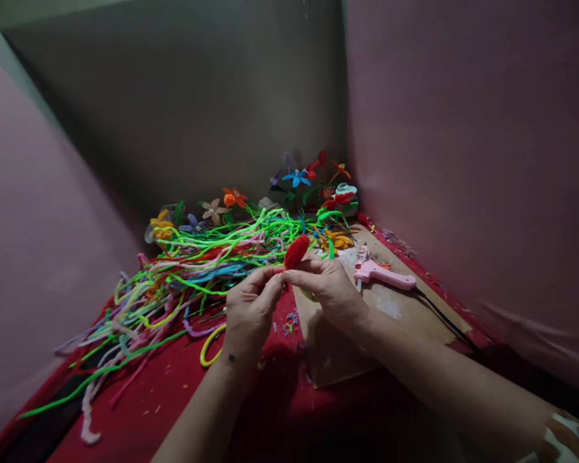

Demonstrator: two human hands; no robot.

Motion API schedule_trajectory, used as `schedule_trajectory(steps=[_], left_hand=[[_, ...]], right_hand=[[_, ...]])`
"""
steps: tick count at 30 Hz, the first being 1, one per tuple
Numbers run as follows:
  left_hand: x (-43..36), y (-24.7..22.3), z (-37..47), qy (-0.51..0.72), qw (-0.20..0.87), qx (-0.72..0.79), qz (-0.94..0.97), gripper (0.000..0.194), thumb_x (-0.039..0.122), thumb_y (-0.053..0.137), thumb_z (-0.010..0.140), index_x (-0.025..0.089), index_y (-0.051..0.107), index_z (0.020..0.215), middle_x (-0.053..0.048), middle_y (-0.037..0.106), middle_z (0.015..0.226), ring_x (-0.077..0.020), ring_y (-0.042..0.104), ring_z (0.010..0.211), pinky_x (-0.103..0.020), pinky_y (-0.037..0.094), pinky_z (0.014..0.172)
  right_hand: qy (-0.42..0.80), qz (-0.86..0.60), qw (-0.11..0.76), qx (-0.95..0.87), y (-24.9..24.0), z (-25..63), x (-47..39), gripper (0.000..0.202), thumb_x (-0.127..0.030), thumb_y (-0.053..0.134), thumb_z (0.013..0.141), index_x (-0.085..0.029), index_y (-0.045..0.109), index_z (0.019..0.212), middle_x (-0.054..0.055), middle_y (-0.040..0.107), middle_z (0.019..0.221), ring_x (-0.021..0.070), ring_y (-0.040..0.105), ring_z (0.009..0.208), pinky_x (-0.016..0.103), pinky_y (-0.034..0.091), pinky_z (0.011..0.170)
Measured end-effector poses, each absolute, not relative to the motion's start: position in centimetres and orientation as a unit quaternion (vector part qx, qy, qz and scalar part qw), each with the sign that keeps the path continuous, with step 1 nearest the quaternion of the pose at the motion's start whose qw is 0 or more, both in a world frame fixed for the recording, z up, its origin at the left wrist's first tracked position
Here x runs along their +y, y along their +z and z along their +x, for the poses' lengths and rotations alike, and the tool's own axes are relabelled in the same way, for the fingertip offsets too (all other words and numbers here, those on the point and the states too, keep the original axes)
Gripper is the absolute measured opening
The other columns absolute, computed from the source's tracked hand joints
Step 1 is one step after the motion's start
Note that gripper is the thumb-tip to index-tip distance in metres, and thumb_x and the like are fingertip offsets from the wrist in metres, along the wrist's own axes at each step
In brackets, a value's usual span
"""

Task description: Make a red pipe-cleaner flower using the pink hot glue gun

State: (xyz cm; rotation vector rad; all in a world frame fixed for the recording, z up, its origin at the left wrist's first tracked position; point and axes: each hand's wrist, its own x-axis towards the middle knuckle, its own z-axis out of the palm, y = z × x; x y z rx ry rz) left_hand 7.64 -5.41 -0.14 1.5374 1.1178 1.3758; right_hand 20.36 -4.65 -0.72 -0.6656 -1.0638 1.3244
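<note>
A red fuzzy petal-shaped piece (296, 252) stands upright between my two hands, near the middle of the view. My left hand (251, 305) pinches at its lower end, thumb and forefinger together. From the other side, my right hand (330, 289) closes its thumb and fingers on the base of the same piece. The fingertips of both hands meet just below the red piece and hide its lowest part.
Many coloured pipe cleaners (212, 257) lie heaped at the left. Fuzzy flowers (296, 178) stand behind them. At the right, a pink glue gun (388, 276) with a black cord rests on a brown board (338, 360). Scraps dot the red cloth (159, 392).
</note>
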Motion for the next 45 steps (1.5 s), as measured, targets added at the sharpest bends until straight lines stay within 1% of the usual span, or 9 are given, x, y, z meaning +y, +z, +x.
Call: schedule_trajectory(steps=[5, 10, 16, 21, 25, 32, 36, 41, 45], left_hand=[[-5.5, 0.7, 7.4, 0.547, 0.525, 0.408, 0.508, 0.019, 0.028, 0.067, 0.069, 0.012, 0.062, 0.078, 0.008, 0.036, 0.048, -0.0023, 0.027, 0.04, -0.016, 0.02, 0.039], [-5.2, 1.0, 6.8, 0.56, 0.568, 0.377, 0.47, 0.018, 0.027, 0.066, 0.07, 0.013, 0.059, 0.079, 0.009, 0.032, 0.047, -0.0021, 0.024, 0.038, -0.016, 0.018, 0.038], [-5.1, 0.3, 7.1, 0.595, 0.458, 0.425, 0.505, 0.019, 0.03, 0.065, 0.072, 0.015, 0.06, 0.082, 0.006, 0.044, 0.053, -0.0026, 0.032, 0.041, -0.015, 0.025, 0.039], [-5.6, -0.7, 7.6, 0.56, 0.326, 0.454, 0.612, 0.014, 0.028, 0.057, 0.078, 0.019, 0.059, 0.088, 0.001, 0.057, 0.073, -0.009, 0.05, 0.063, -0.019, 0.041, 0.059], [-5.9, -0.9, 7.6, 0.537, 0.302, 0.448, 0.648, 0.012, 0.027, 0.052, 0.082, 0.019, 0.058, 0.088, 0.001, 0.057, 0.074, -0.0106, 0.051, 0.068, -0.021, 0.043, 0.064], [-6.2, -0.6, 8.0, 0.533, 0.258, 0.46, 0.661, 0.014, 0.031, 0.053, 0.082, 0.018, 0.059, 0.086, 0.002, 0.057, 0.071, -0.0102, 0.049, 0.064, -0.02, 0.041, 0.061], [-5.9, -0.8, 8.2, 0.575, 0.297, 0.456, 0.611, 0.017, 0.033, 0.056, 0.08, 0.018, 0.059, 0.076, 0.003, 0.051, 0.063, -0.0082, 0.044, 0.057, -0.019, 0.036, 0.054], [-6.0, -0.6, 8.2, 0.602, 0.329, 0.458, 0.565, 0.017, 0.033, 0.061, 0.076, 0.016, 0.062, 0.074, 0.004, 0.046, 0.057, -0.007, 0.037, 0.05, -0.019, 0.03, 0.046], [-6.2, -0.2, 8.2, 0.606, 0.465, 0.408, 0.499, 0.018, 0.031, 0.064, 0.073, 0.015, 0.057, 0.068, 0.007, 0.036, 0.049, -0.0045, 0.028, 0.043, -0.017, 0.023, 0.041]], right_hand=[[0.529, -0.294, 0.607, -0.515, -0.7, 21.1, -4.3, 0.007, -0.025, 0.07, 0.067, -0.022, 0.074, 0.071, 0.001, 0.06, 0.079, 0.0126, 0.05, 0.077, 0.029, 0.036, 0.074], [0.542, -0.291, 0.598, -0.515, -0.8, 21.2, -4.3, 0.007, -0.024, 0.067, 0.069, -0.022, 0.074, 0.07, 0.0, 0.057, 0.075, 0.0104, 0.044, 0.067, 0.026, 0.032, 0.062], [0.583, -0.266, 0.614, -0.461, -0.6, 20.6, -4.9, 0.006, -0.024, 0.069, 0.066, -0.021, 0.073, 0.068, -0.001, 0.055, 0.07, 0.0063, 0.034, 0.054, 0.025, 0.024, 0.05], [0.602, -0.29, 0.602, -0.437, -0.6, 20.3, -4.9, 0.01, -0.026, 0.071, 0.063, -0.017, 0.07, 0.06, -0.004, 0.046, 0.053, 0.0056, 0.032, 0.049, 0.024, 0.02, 0.047], [0.618, -0.286, 0.605, -0.412, -0.5, 20.2, -4.9, 0.012, -0.026, 0.072, 0.061, -0.014, 0.068, 0.06, -0.006, 0.044, 0.049, 0.0045, 0.03, 0.046, 0.024, 0.02, 0.046], [0.612, -0.3, 0.626, -0.378, -0.6, 19.7, -5.3, 0.015, -0.028, 0.073, 0.06, -0.015, 0.068, 0.066, -0.007, 0.04, 0.046, 0.0056, 0.027, 0.047, 0.023, 0.025, 0.047], [0.581, -0.302, 0.643, -0.397, -1.1, 19.2, -5.3, 0.015, -0.03, 0.072, 0.062, -0.016, 0.067, 0.064, -0.005, 0.048, 0.053, 0.0072, 0.035, 0.052, 0.024, 0.032, 0.054], [0.56, -0.301, 0.647, -0.42, -1.3, 19.0, -5.2, 0.011, -0.028, 0.072, 0.064, -0.018, 0.07, 0.068, 0.0, 0.061, 0.069, 0.0109, 0.048, 0.064, 0.028, 0.039, 0.067], [0.586, -0.284, 0.624, -0.431, -1.1, 19.4, -5.2, 0.017, -0.03, 0.073, 0.062, -0.02, 0.073, 0.076, 0.0, 0.059, 0.069, 0.0121, 0.047, 0.066, 0.028, 0.039, 0.064]])
